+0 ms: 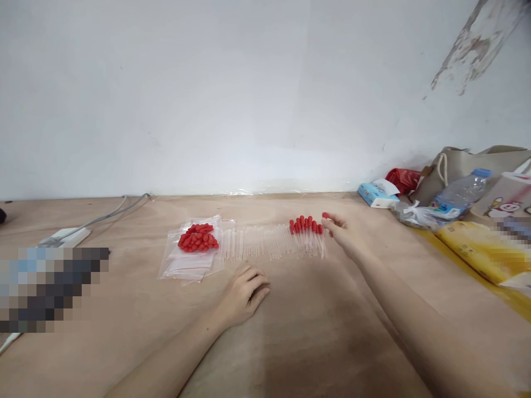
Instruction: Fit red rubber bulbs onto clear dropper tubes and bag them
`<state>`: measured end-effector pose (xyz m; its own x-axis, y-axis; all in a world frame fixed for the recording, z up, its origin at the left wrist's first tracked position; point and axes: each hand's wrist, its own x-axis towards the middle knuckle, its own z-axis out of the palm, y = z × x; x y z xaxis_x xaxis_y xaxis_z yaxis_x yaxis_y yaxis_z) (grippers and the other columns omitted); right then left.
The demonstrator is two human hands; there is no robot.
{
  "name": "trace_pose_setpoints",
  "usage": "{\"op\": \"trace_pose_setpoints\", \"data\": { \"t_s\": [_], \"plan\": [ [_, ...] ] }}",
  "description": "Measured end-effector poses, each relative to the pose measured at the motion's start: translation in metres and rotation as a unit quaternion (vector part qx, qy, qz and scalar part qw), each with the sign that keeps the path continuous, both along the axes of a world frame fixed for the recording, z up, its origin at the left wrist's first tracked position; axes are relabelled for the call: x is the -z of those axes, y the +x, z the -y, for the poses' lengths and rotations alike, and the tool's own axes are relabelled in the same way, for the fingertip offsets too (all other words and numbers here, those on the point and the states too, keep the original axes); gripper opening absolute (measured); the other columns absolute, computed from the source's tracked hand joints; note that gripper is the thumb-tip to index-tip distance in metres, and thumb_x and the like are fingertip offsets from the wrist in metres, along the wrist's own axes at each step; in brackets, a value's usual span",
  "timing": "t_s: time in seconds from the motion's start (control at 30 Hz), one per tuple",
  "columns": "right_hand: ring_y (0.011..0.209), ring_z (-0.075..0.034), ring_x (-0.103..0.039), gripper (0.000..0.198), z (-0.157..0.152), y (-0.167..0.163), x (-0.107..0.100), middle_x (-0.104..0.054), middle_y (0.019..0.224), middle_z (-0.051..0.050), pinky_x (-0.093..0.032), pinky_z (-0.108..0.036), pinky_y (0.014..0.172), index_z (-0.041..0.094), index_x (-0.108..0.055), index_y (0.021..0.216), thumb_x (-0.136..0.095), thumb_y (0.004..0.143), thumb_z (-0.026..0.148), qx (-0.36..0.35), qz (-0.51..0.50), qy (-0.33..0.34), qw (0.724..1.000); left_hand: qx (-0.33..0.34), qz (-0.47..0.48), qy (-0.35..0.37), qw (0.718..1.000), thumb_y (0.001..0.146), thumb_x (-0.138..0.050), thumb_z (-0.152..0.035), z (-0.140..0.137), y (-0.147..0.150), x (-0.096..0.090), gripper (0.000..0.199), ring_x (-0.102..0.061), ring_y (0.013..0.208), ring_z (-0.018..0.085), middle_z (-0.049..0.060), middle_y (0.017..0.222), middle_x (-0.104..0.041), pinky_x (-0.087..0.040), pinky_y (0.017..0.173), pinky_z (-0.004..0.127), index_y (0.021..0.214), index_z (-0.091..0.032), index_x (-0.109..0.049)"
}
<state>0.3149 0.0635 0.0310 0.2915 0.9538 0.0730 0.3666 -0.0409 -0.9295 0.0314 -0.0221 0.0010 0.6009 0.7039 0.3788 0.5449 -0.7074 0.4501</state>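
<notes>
My right hand [335, 228] is closed in a pinch on a dropper with a red rubber bulb [326, 215], at the right end of a row; its tube is mostly hidden by my fingers. Beside it lie several droppers with red bulbs [305, 224] on clear tubes. Further left, the row goes on as bare clear dropper tubes [253, 241]. A heap of loose red rubber bulbs [198, 237] sits on clear zip bags [188, 266]. My left hand [248, 293] rests on the table in front of the tubes, open, fingers loosely bent, holding nothing.
A power strip [70, 237] with grey cables lies at the left. Along the right stand a blue tissue pack [377, 193], a plastic bottle [464, 193], a beige bag [431, 179] and a yellow package [483, 251]. A white wall [249, 99] closes off the table's back edge.
</notes>
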Motion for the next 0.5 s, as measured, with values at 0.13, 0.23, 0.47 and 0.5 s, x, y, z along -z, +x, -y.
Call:
{"op": "trace_pose_setpoints", "data": {
  "t_s": [0.13,0.23,0.47,0.5],
  "plan": [
    [0.068,-0.013,-0.057,0.036,-0.034,0.026,0.009,-0.064,0.079,-0.005,-0.042,-0.022,0.062,0.012,-0.059,0.104,-0.055,0.073,0.029,0.034,0.055,-0.051,0.997,0.002,-0.009,0.0,1.0,0.085,-0.043,-0.023,-0.001,0.001,0.001,0.017,-0.051,0.087,0.019,0.006,0.09,-0.058,-0.041,0.081,0.036,0.093,-0.019,-0.058],
    [0.068,-0.015,-0.059,0.036,-0.047,0.024,0.019,-0.066,0.082,-0.007,-0.043,-0.024,0.062,0.013,-0.062,0.101,-0.059,0.069,0.029,0.039,0.094,-0.079,0.992,0.003,-0.011,0.0,1.0,0.085,-0.043,-0.023,-0.001,0.001,0.001,0.017,-0.05,0.087,0.018,0.006,0.09,-0.058,-0.04,0.081,0.036,0.094,-0.019,-0.058],
    [0.08,-0.019,-0.061,0.037,-0.049,0.019,0.024,-0.066,0.09,-0.01,-0.043,-0.025,0.068,0.012,-0.065,0.097,-0.06,0.069,0.036,0.032,0.188,-0.086,0.978,0.003,-0.014,-0.001,1.0,0.085,-0.043,-0.024,-0.001,0.0,0.0,0.018,-0.049,0.087,0.019,0.006,0.091,-0.057,-0.04,0.079,0.035,0.095,-0.019,-0.057],
    [0.08,-0.019,-0.061,0.037,-0.048,0.02,0.024,-0.066,0.09,-0.01,-0.043,-0.024,0.068,0.012,-0.065,0.096,-0.059,0.07,0.036,0.032,0.199,-0.081,0.976,0.003,-0.014,0.0,1.0,0.085,-0.043,-0.024,-0.001,0.0,0.0,0.018,-0.05,0.087,0.019,0.006,0.091,-0.057,-0.04,0.079,0.035,0.095,-0.019,-0.057]
  ]
}}
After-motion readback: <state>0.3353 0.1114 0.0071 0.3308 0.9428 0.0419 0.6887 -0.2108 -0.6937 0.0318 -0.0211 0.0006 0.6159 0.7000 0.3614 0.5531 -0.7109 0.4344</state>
